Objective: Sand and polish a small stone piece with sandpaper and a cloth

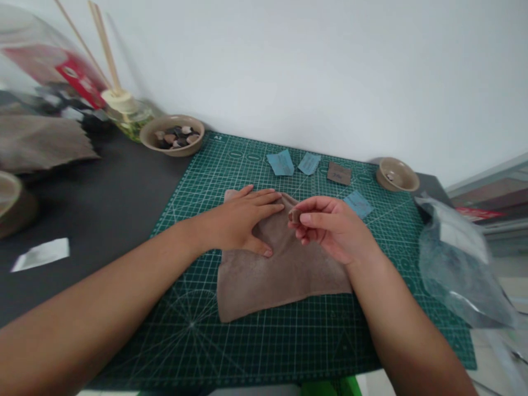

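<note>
Two hands: we see the left hand (243,220) palm down with fingers spread, gripping nothing, and the right hand (330,223) closed in a thumb-and-finger pinch with its other fingers curled
Stone: we find the small brownish stone (294,215), as it appears to be, at the right hand's fingertips over the brown cloth (264,286); whether it touches the fabric we cannot tell
Cloth: we judge it best to press near the fold with the flat left palm, so that the fabric does not creep
Pinch: we would grip the stone by its edges, leaving its face exposed, and keep it low over the cloth
Cutting mat (247,352): we note blue paper pieces (281,163) and a brown tag (339,173) beyond the hands, one blue piece just behind the right hand, where a knuckle could brush it
Bowls: we see a stone-filled bowl (175,152) at far left and a nearly bare bowl (402,173) at far right
Plastic bag (457,253): we find it over the mat's right edge, narrowing the approach to the right-hand bowl
</note>
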Demonstrator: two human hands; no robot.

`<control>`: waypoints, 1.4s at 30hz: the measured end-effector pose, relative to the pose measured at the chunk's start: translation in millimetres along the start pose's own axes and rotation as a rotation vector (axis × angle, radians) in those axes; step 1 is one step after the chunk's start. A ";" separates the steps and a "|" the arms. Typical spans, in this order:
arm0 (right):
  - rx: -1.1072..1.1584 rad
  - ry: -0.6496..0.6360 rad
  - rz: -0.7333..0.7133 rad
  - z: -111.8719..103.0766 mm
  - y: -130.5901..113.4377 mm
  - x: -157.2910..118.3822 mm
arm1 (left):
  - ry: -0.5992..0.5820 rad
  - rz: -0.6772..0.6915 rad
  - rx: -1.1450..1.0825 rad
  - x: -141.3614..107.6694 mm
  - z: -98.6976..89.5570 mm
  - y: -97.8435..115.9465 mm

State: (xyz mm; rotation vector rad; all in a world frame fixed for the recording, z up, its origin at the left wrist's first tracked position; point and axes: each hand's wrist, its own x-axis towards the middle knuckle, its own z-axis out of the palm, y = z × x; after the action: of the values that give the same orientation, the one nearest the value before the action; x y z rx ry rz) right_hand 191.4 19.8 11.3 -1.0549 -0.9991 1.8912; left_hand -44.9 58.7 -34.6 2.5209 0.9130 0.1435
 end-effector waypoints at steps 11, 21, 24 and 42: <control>0.061 -0.006 0.028 1.4 -3.7 -3.8 | 0.156 0.032 0.020 -3.8 8.8 23.3; -0.019 -0.029 -0.033 10.5 -2.0 -10.3 | -0.024 0.186 -0.058 4.3 4.0 5.3; -0.264 0.000 -0.134 10.4 -0.5 -11.3 | -0.029 0.201 -0.076 7.0 2.8 3.6; -1.702 -0.230 -0.653 14.1 22.3 -4.1 | 0.018 0.131 -0.029 6.2 6.0 4.1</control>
State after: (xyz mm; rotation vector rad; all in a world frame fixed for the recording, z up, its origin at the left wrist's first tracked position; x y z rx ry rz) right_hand 175.4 3.0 -1.9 -1.0049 -2.7692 0.2887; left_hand -36.2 57.5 -38.4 2.5565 0.7471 0.2194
